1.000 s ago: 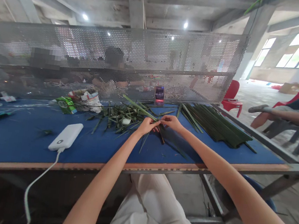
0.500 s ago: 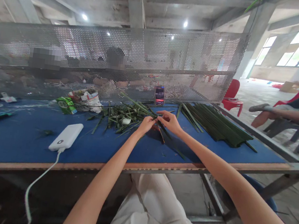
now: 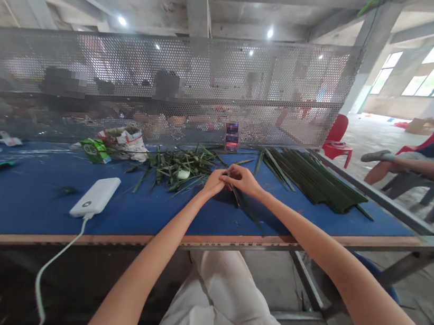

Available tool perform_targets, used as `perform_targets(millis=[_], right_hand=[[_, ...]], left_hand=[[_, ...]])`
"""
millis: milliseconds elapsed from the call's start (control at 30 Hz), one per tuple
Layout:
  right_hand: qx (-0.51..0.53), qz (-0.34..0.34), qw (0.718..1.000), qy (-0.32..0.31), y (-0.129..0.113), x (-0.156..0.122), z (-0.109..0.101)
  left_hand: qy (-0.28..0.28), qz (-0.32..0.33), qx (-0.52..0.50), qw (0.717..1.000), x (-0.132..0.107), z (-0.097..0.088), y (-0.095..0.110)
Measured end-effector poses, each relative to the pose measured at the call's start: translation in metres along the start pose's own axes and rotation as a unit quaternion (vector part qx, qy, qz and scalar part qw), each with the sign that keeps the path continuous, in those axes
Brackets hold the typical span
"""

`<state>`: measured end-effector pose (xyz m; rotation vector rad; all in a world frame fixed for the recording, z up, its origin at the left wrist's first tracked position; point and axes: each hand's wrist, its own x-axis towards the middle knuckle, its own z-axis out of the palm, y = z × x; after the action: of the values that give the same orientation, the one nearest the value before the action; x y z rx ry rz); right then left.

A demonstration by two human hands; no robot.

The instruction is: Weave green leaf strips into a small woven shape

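My left hand and my right hand meet over the blue tabletop, fingertips pinched together on long green leaf strips. The strips' loose ends trail from below the hands toward the table's front edge, along with a thin brownish piece. What exactly lies between the fingertips is partly hidden. Just left of my left hand is a heap of cut leaf pieces with a small white roundish object among them. A bundle of long, dark green leaf strips lies to the right.
A white power bank with a cable hangs its cord over the front edge. A phone stands upright at the back, before a perforated metal screen. A green packet and crumpled wrapping lie left. A person sits at right.
My right fingers have closed in toward my left hand and both hands now touch. The long strip that pointed up and left from the hands no longer shows there.
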<state>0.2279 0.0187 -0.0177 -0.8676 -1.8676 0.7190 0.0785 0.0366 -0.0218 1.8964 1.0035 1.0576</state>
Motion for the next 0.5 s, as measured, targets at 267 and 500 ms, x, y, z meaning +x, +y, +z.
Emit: perform_targets(millis=[267, 500], right_hand=[[-0.123, 0.013, 0.983, 0.138, 0.009, 0.003, 0.003], [0.044, 0.058, 0.994, 0.085, 0.007, 0.009, -0.010]], left_hand=[[0.028, -0.010, -0.032, 0.999, 0.005, 0.001, 0.004], [0.000, -0.076, -0.144, 0.987, -0.003, -0.002, 0.021]])
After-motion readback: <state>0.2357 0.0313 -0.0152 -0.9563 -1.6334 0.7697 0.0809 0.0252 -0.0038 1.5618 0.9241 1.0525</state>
